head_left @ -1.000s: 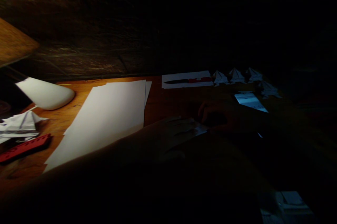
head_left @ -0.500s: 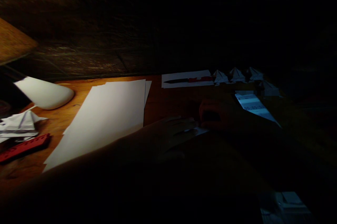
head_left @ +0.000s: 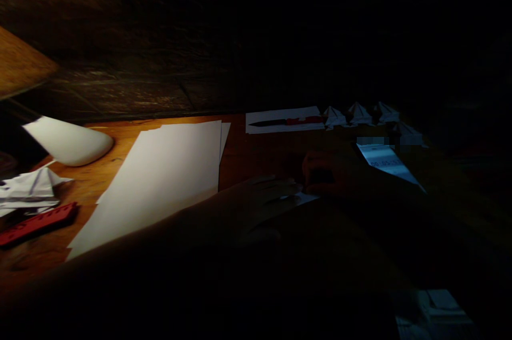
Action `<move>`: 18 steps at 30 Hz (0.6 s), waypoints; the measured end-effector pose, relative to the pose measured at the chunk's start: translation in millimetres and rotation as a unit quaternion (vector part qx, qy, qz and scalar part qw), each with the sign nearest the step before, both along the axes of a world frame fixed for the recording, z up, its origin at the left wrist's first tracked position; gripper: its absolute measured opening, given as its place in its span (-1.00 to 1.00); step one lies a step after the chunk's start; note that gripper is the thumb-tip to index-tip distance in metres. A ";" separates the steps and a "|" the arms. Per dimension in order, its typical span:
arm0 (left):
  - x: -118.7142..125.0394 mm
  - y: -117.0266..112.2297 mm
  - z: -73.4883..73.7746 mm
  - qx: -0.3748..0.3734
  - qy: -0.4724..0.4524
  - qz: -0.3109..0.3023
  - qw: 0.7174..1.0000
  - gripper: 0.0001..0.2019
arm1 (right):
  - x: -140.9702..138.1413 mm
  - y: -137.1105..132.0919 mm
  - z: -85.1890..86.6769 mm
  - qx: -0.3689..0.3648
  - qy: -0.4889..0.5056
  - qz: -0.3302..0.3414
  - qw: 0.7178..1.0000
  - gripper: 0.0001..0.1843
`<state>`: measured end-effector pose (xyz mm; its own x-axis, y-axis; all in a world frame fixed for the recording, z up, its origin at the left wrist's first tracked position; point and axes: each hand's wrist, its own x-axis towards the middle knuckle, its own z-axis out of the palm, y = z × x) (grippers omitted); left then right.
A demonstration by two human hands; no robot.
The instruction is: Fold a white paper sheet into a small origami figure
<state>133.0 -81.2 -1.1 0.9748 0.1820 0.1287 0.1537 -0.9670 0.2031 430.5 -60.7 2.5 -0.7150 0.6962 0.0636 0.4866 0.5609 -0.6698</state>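
In deep shadow near the middle of the table, my left hand (head_left: 266,199) lies flat with its fingers stretched out over a small white piece of paper (head_left: 307,199). Only part of that paper shows beside the fingertips. Right of it, my right hand (head_left: 330,172) is curled closed, its knuckles close to the left fingertips and the paper. Whatever its fingers hold, if anything, is lost in the dark. Behind the hands, a knife (head_left: 288,122) with a red handle and dark blade rests on folded white paper (head_left: 256,116).
A stack of white sheets (head_left: 168,169) lies left of my hands. Several folded paper shapes (head_left: 360,114) line the back right, near a lit phone (head_left: 390,164). Far left are a lamp (head_left: 72,143), crumpled folded paper (head_left: 32,188) and a red object (head_left: 40,223). More paper (head_left: 444,308) shows lower right.
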 end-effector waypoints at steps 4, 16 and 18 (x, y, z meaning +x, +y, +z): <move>1.2 -1.4 2.5 -0.004 -0.005 0.005 1.000 -0.31 | -0.4 -2.1 4.3 -0.005 0.003 0.007 1.000 -0.84; 1.5 -4.9 4.4 0.003 0.005 0.022 1.000 -0.33 | 0.4 -1.0 7.1 -0.021 0.000 0.017 1.000 -0.87; 1.7 -4.8 5.1 0.001 0.005 0.019 1.000 -0.33 | 2.3 0.7 4.8 -0.025 0.010 0.027 0.999 -0.87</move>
<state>134.7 -85.9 4.0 0.9684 0.2184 0.1201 0.1918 -0.9607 0.2004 432.9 -60.0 7.3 -0.7503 0.6596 0.0435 0.4435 0.5511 -0.7068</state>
